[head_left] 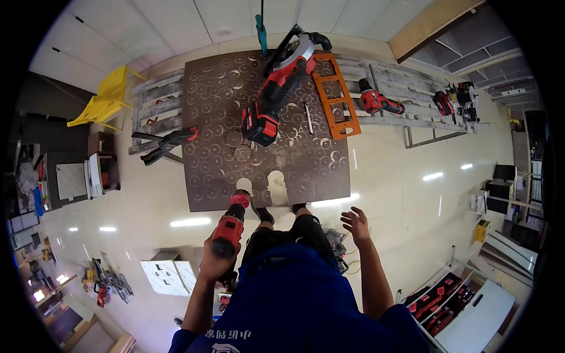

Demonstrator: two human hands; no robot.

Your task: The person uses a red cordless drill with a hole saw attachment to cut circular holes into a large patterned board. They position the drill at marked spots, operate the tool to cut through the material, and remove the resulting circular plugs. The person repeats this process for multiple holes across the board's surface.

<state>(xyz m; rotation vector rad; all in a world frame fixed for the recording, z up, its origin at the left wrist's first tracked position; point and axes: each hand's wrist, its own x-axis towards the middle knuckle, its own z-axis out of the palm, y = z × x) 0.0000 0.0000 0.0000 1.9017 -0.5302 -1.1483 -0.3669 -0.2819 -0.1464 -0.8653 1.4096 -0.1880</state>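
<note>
My left hand (216, 260) is wrapped round the grip of a red and black cordless drill (228, 229). A round red attachment, which looks like a hole saw (240, 198), sits at the drill's front, by the near edge of a brown board (200, 170). Many ring-shaped cuts mark the board, and notches break its near edge. Off to the right, my right hand (356, 225) is held in the air with fingers apart and nothing in it. A red and black cordless circular saw (279, 88) rests on the board, beside a white pen-like stick (309, 117).
An orange template frame (337, 97) lies over the board's right edge. A black clamp (168, 143) grips the left edge; a teal clamp (261, 35) stands behind. Another red drill (376, 100) rests on the slatted bench (406, 73). A yellow chair (109, 97) stands left, an open tool drawer (438, 303) lower right.
</note>
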